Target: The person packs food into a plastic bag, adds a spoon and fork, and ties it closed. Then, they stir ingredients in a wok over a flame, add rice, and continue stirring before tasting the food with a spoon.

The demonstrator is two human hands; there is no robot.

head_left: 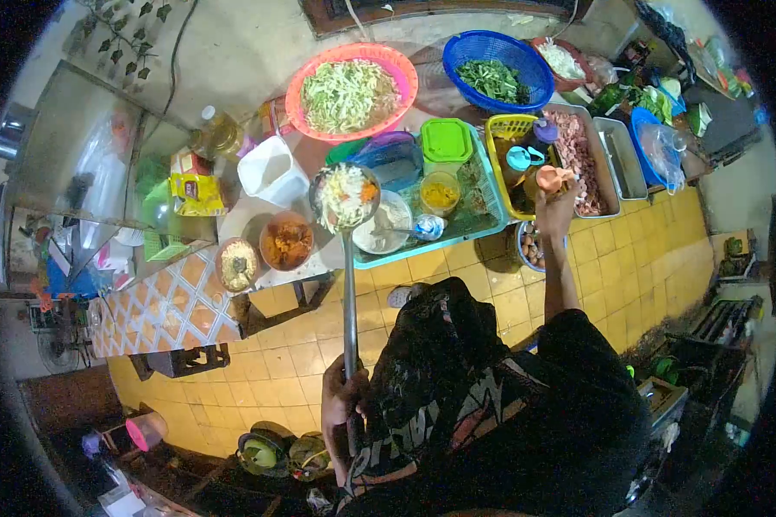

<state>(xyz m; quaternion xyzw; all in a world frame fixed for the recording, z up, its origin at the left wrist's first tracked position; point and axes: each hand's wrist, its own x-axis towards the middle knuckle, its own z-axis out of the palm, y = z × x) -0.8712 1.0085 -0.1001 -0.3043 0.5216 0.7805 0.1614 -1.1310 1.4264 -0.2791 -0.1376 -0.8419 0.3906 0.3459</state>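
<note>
My left hand (pixel 343 389) is closed around the long metal handle of a ladle (pixel 349 293). Chopped pale vegetables with orange bits (pixel 347 196) fill its bowl, held above the table's edge beside a white bowl of pale powder (pixel 383 226). My right hand (pixel 557 207) is stretched forward to the yellow basket (pixel 497 138), with its fingers closed on an orange-lidded container (pixel 553 177); the container's body is mostly hidden. A blue-lidded container (pixel 524 158) and a purple-lidded one (pixel 545 131) stand close by in that basket.
A pink colander of shredded vegetables (pixel 302 119) and a blue basket of greens (pixel 453 60) stand at the back. Beside my right hand is a metal tray of cut meat (pixel 610 194). An orange-brown paste bowl (pixel 286 241) and a white tub (pixel 272 172) sit left.
</note>
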